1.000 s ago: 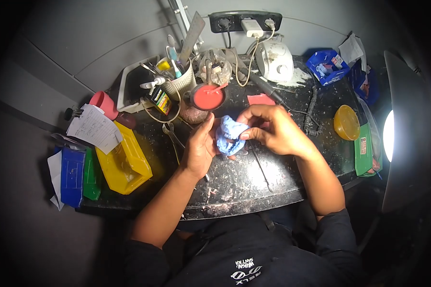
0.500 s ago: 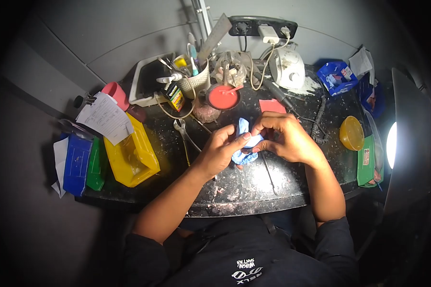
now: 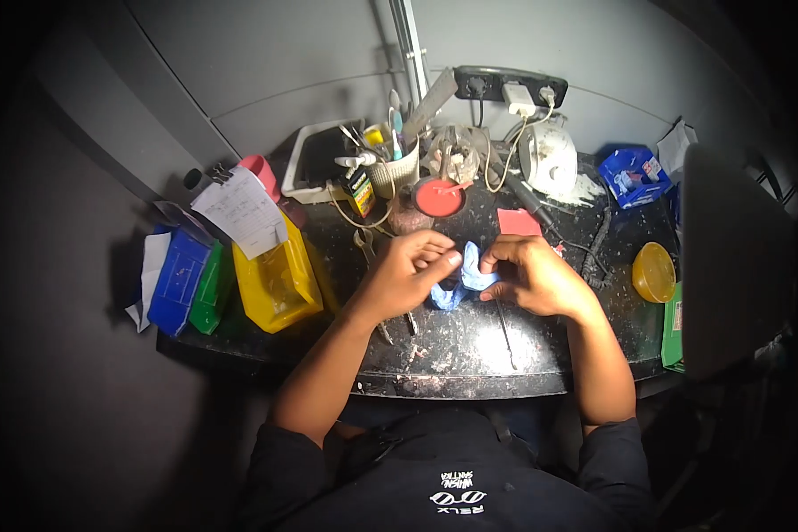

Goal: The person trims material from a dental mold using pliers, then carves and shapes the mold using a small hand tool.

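Observation:
My right hand (image 3: 536, 277) pinches a blue dental cast (image 3: 479, 270) between thumb and fingers, above the black bench. A second blue, horseshoe-shaped cast (image 3: 448, 297) shows just below and left of it; whether it rests on the bench or is held, I cannot tell. Close to both pieces, my left hand (image 3: 412, 273) has its fingers curled toward the thumb; anything between them is hidden. Under my right hand lies a thin metal tool (image 3: 507, 335). Behind the hands are a bowl of red material (image 3: 441, 197) with a stick in it and a pink-red sheet (image 3: 518, 222).
Yellow (image 3: 279, 288), green (image 3: 211, 288) and blue (image 3: 179, 279) bins stand left, with a clipped paper (image 3: 244, 213). A wrench (image 3: 363, 246) lies left of my hands. At the back are a tool cup (image 3: 395, 167) and a white machine (image 3: 548, 160); a yellow bowl (image 3: 653, 272) sits right.
My left fingers have come away from the upper blue cast, which now stays in my right hand. The view has shifted, so the bench things appear farther right.

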Tool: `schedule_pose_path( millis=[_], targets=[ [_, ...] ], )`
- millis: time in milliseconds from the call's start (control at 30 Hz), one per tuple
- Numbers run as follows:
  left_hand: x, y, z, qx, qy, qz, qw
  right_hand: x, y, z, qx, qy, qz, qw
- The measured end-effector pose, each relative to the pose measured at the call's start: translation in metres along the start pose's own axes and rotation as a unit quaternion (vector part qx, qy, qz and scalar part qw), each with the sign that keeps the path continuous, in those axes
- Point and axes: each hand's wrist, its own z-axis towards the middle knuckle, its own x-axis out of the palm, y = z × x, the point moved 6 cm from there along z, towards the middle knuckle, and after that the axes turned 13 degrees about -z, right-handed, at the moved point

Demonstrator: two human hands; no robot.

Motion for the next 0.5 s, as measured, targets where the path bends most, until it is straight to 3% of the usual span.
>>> schedule_pose_path(
  millis=[67,100,167,233,333,367,500],
  targets=[
    [-0.030,-0.011,-0.009,0.113,-0.145,0.005,0.983,-0.001,-0.005,-0.002,-0.021,-0.028,0.004,0.999],
    [-0.044,-0.019,-0.022,0.160,-0.291,-0.087,0.939,-0.003,-0.006,-0.003,-0.038,-0.043,-0.005,0.998],
    [-0.066,-0.047,-0.045,0.205,-0.437,-0.156,0.862,-0.006,-0.006,-0.003,-0.041,-0.048,-0.020,0.998],
    [-0.102,-0.074,-0.036,0.279,-0.433,-0.149,0.844,-0.004,-0.008,-0.003,-0.031,-0.055,-0.005,0.998],
    [-0.133,-0.107,0.016,0.214,-0.471,-0.074,0.852,-0.003,-0.006,-0.002,-0.032,-0.055,-0.016,0.998],
    [-0.154,-0.108,0.040,0.231,-0.456,-0.060,0.858,-0.002,-0.006,-0.002,-0.040,-0.060,-0.011,0.997],
    [-0.223,-0.086,0.124,0.073,-0.480,0.122,0.866,-0.002,-0.005,-0.005,-0.037,-0.071,0.008,0.997]
  ],
)
